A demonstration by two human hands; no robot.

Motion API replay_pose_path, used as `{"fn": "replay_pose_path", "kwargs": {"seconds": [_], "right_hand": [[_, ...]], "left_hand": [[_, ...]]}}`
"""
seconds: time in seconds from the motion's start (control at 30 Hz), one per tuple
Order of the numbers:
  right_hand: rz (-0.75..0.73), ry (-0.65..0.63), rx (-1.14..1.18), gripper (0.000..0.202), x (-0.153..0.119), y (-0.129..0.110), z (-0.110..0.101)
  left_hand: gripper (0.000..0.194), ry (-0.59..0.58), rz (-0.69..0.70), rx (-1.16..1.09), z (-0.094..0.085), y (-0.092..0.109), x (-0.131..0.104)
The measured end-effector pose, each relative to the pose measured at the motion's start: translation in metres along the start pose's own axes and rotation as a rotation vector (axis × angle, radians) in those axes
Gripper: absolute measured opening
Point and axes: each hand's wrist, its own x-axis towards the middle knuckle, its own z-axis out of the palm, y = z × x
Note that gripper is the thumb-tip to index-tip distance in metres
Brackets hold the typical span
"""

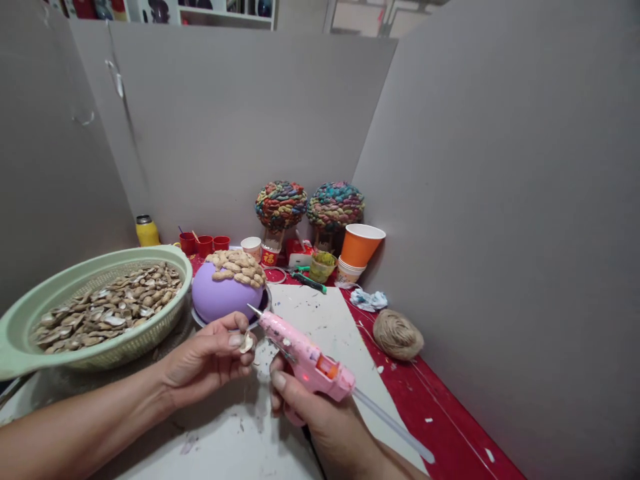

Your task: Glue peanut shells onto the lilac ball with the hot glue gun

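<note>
Between the thumb and fingers of my left hand [215,357] is a peanut shell half [246,343], its pale hollow side showing. My right hand [310,407] is wrapped round the handle of a pink hot glue gun [305,353]. A clear glue stick [395,427] sticks out of its back end, and a small red light glows on its side. The metal nozzle points left, just above the shell. Behind my left hand a purple balloon [220,300] rests in a bowl [269,300], with peanut shells [237,267] covering its upper right part.
A green colander [183,267] of peanut shells stands at the left. Twine [399,335] lies at the right beside a crumpled cloth [369,300]. Behind are a green-handled cutter [310,283], orange cup [361,247], red cups [205,245], a yellow bottle [147,231] and two colourful shell-covered balls [336,205]. Grey partitions surround the table.
</note>
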Motion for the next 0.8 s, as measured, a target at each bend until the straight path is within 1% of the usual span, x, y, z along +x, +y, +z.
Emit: {"fn": "replay_pose_path", "kwargs": {"seconds": [0.17, 0.37, 0.47, 0.57, 0.67, 0.73, 0.8], "right_hand": [[0.004, 0.119, 0.021, 0.04, 0.001, 0.005, -0.004], [-0.016, 0.103, -0.031, 0.038, 0.007, 0.004, -0.005], [-0.007, 0.128, -0.046, 0.038, 0.009, 0.002, -0.006], [0.027, 0.157, -0.089, 0.042, 0.009, -0.006, -0.01], [0.055, 0.145, -0.208, 0.048, 0.004, -0.018, -0.019], [0.033, 0.133, -0.285, 0.047, -0.002, -0.026, -0.023], [-0.019, 0.124, -0.344, 0.043, -0.007, -0.034, -0.025]], "left_hand": [[0.026, 0.037, -0.006, -0.02, -0.001, 0.002, 0.001], [0.024, 0.018, -0.025, -0.021, -0.007, -0.002, 0.005], [0.024, 0.021, -0.038, -0.008, -0.008, -0.003, 0.005], [0.024, 0.029, -0.04, 0.004, -0.009, -0.003, 0.006], [0.022, 0.02, -0.04, 0.015, -0.012, -0.002, 0.007], [0.022, 0.011, -0.039, 0.031, -0.014, -0.002, 0.008], [0.022, 0.013, -0.03, 0.051, -0.014, -0.002, 0.008]]}}
